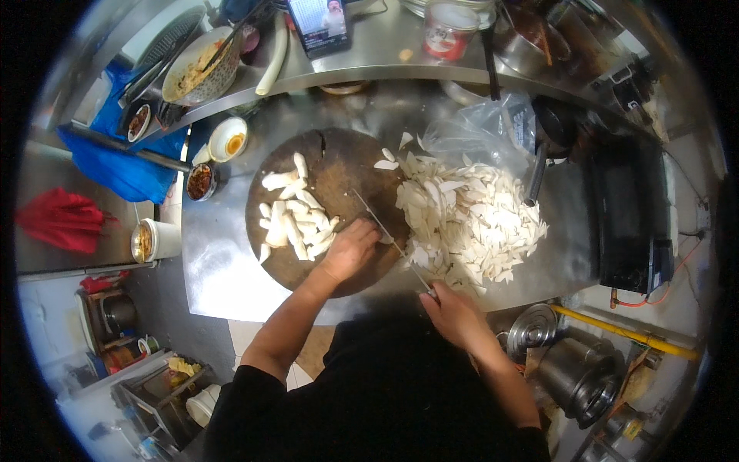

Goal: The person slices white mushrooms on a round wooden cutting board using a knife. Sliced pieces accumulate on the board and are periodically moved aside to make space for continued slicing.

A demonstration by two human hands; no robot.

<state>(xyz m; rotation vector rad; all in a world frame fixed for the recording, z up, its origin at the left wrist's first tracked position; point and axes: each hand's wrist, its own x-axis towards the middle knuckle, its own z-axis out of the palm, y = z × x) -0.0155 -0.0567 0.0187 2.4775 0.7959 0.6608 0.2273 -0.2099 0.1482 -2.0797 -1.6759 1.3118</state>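
My right hand (453,312) grips the handle of a kitchen knife (382,228), whose blade slants up and left across a round wooden chopping block (346,150). Close against the blade, my left hand (353,248) bends its fingers over a pale mushroom piece (385,235), mostly hidden. Several whole and halved white mushrooms, apparently king oyster mushrooms (294,222), lie on the block's left side. A large heap of thin white mushroom slices (473,219) spreads from the block's right edge onto the steel worktop (216,271).
A clear plastic bag (482,130) and a black-handled pan (537,173) lie behind the heap. Left of the block stand a white bowl (228,140) and a small bowl of dark red food (201,182). A raised steel shelf (375,66) holds a phone (320,29) and a patterned bowl (213,81).
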